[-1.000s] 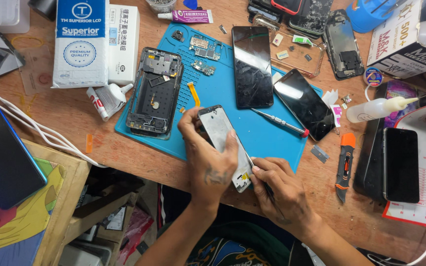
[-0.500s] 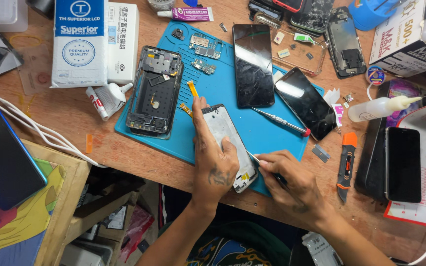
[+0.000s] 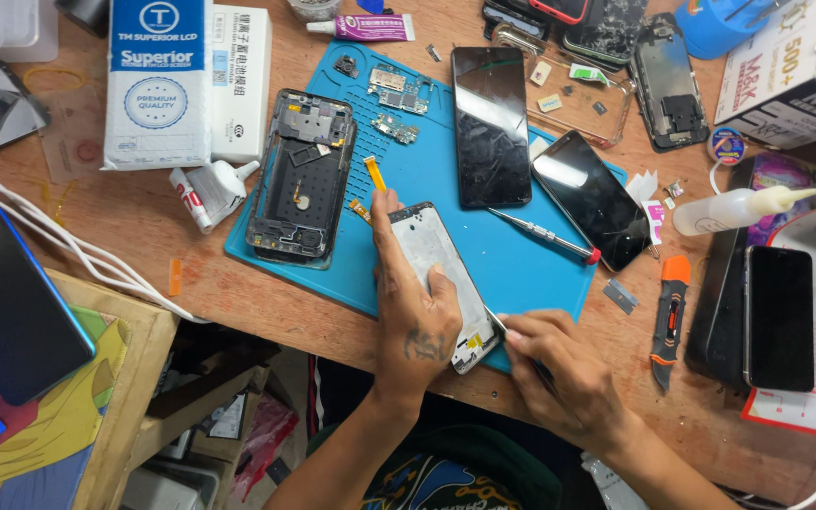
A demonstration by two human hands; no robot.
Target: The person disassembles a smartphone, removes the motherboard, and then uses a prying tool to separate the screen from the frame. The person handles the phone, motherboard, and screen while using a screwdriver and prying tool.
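Blue mat on bench; phone frame lies at its near edge, lower end overhanging. Step, by my reading: prying at frame's lower right edge. Next calls for steady hold, shallow tool angle. Left hand clamps frame flat, forefinger stretched along its side. Right hand pinches thin tool, tip at frame's edge.

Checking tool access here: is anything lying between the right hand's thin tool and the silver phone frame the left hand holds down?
Nothing visible does. The right hand brings its thin tool straight to the lower edge of the silver phone frame, which the left hand presses onto the blue mat.
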